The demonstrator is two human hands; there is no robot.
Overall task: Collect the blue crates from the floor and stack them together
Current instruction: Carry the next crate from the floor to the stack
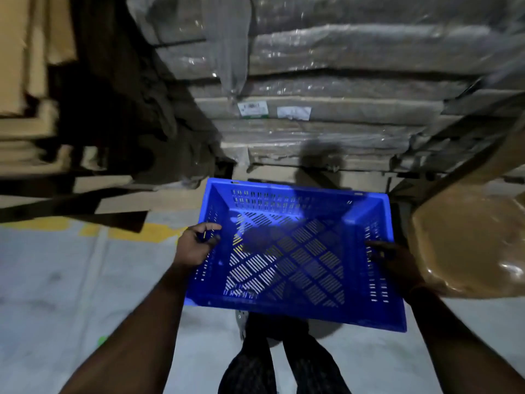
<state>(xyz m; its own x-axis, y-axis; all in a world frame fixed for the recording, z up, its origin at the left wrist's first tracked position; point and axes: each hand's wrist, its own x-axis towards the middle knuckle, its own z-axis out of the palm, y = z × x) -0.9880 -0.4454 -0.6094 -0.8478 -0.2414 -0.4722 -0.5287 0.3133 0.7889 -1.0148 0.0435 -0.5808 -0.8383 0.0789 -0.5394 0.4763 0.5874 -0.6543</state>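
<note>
One empty blue crate (295, 223) with slotted walls and a slotted floor is held up in front of me, above my legs and the floor. My left hand (196, 245) grips its left rim, fingers curled over the edge. My right hand (395, 263) grips the right wall, fingers inside the crate. The crate tilts a little, its near right corner lower. No other blue crate is in view.
A tall stack of plastic-wrapped flat cardboard (326, 118) stands right behind the crate. A brown wrapped bundle (468, 243) sits close at the right. Dark boards and cardboard (85, 194) lie at the left. Grey floor with yellow markings (136, 231) stretches left and below.
</note>
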